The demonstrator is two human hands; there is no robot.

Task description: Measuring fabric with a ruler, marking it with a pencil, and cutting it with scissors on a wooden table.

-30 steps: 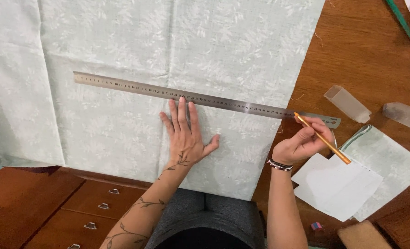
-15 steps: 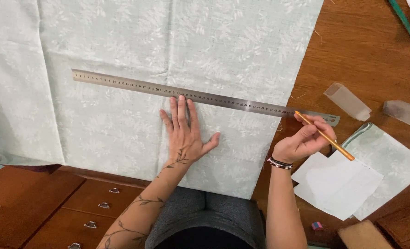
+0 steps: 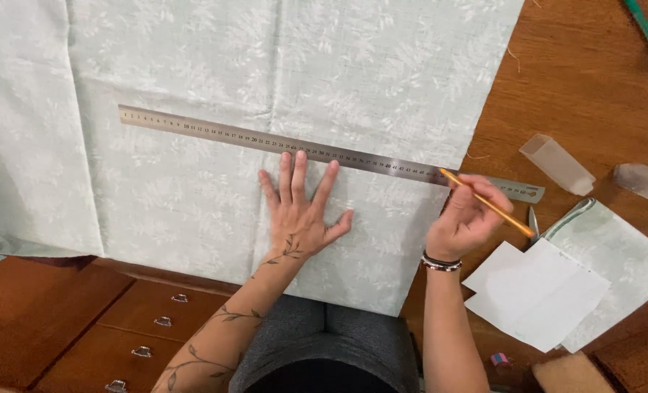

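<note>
Head view: I'm watching left hand (image 3: 300, 211) pressing flat, fingers spread, on pale green leaf-print fabric (image 3: 215, 87), fingertips touching near edge of steel ruler (image 3: 317, 153). Ruler's long axis running left to right, tilting slightly down toward right. Right hand (image 3: 466, 218) pinching yellow pencil (image 3: 488, 203), tip meeting ruler edge near fabric's right border. Right hand nearer ruler's right end; hands well apart. White paper sheets (image 3: 535, 291) lying on wooden table (image 3: 579, 87) beside right hand.

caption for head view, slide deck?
Left hand flat beside steel ruler on pale green fabric; right hand holds pencil.
</note>
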